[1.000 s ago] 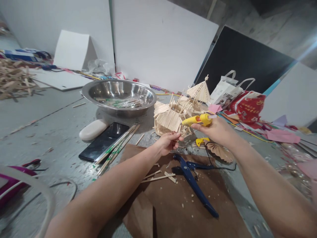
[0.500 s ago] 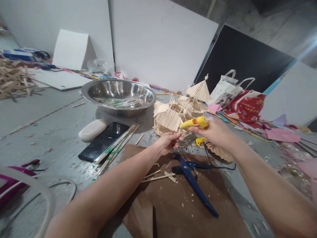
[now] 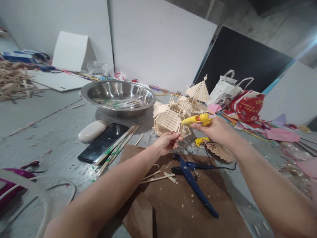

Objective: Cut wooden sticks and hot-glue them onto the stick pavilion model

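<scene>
A model building (image 3: 168, 119) made of thin wooden sticks stands ahead of me, with a pointed tower roof at its back. My left hand (image 3: 169, 141) is closed in a pinch at its front edge, on what looks like a short wooden stick (image 3: 179, 127) that is mostly covered by the fingers. A yellow hot glue gun (image 3: 198, 120) is gripped in my right hand (image 3: 218, 130), its nozzle pointing left just above the left fingertips, close to the model's roof. Blue-handled cutters (image 3: 195, 188) lie below both hands on a brown board (image 3: 170, 205).
A steel basin (image 3: 119, 113) with wrapped chopsticks stands back left. Nearer are a phone (image 3: 99, 148), a white rounded case (image 3: 92, 130) and more chopsticks (image 3: 117, 148). A folded paper fan (image 3: 220, 151) and a black cord lie right. Bags (image 3: 247, 105) and coloured paper are behind.
My right hand has drawn the glue gun slightly to the right, its nozzle a little farther from the left fingertips. The left hand stays at the model's front edge.
</scene>
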### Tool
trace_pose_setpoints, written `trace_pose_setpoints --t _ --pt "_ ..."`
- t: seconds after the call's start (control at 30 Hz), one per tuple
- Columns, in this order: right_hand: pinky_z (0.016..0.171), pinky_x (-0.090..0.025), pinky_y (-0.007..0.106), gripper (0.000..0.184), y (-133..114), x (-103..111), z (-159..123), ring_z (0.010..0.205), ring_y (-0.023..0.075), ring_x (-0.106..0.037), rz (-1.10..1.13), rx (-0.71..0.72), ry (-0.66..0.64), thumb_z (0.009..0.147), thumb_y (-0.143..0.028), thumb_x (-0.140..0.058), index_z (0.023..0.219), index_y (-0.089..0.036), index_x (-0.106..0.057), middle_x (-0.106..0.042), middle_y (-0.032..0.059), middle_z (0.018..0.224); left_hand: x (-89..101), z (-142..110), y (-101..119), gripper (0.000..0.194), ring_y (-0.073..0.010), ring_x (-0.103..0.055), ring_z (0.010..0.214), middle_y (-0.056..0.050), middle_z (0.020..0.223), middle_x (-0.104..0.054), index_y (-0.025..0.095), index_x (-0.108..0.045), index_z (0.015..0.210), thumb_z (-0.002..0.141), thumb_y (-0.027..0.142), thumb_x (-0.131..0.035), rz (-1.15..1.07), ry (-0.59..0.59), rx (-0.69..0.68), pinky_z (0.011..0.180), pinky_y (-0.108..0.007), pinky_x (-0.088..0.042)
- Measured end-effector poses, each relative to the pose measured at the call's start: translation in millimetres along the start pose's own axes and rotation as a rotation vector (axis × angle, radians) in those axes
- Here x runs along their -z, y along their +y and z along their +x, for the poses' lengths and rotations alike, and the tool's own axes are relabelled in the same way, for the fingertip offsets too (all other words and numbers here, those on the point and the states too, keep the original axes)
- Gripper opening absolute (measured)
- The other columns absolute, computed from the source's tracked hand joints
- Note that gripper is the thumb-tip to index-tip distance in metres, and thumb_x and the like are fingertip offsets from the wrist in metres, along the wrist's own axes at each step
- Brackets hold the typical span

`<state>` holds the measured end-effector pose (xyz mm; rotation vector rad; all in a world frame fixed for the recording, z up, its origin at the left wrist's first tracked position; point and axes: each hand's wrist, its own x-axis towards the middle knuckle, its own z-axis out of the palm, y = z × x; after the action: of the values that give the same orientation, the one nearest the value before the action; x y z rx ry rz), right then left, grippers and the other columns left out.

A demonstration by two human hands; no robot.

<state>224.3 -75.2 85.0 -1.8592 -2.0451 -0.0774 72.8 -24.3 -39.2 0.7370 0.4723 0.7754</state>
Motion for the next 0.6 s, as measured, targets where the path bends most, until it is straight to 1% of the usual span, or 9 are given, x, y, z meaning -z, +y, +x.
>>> trace_pose_setpoints --t 0.13,0.37,0.6 --pt "0.043 -0.035 0.027 0.04 3.1 -0.6 2.2 0.053 0.0189 -0.056 0.0 -0.004 0.028 0.063 -0.06 -0.047 0.069 -0.024 -0.065 -0.063 0.0039 0.058 0.0 0.1 0.7 0.011 -0.0027 -0.044 0.032 0.002 0.057 -0.057 0.012 -0.052 0.065 0.07 0.02 -0.056 -0.004 0.003 0.002 0.03 -0.015 -0.028" --pt "0.044 -0.035 0.027 0.041 3.3 -1.4 3.9 0.056 0.0192 -0.057 -0.009 0.004 0.027 0.063 -0.061 -0.046 0.071 -0.025 -0.064 -0.063 0.0038 0.061 -1.7 -0.2 1.7 0.009 -0.0028 -0.042 0.031 0.002 0.056 -0.057 0.012 -0.052 0.066 0.072 0.019 -0.054 -0.017 0.022 0.01 0.031 -0.016 -0.027" --pt "0.045 -0.035 0.028 0.04 3.3 -1.5 4.5 0.056 0.0191 -0.056 -0.001 -0.004 0.012 0.063 -0.06 -0.047 0.07 -0.025 -0.064 -0.062 0.004 0.06 -0.7 0.0 0.8 0.011 -0.003 -0.044 0.033 0.002 0.057 -0.057 0.011 -0.053 0.065 0.073 0.018 -0.052 -0.033 0.033 0.002 0.032 -0.015 -0.03"
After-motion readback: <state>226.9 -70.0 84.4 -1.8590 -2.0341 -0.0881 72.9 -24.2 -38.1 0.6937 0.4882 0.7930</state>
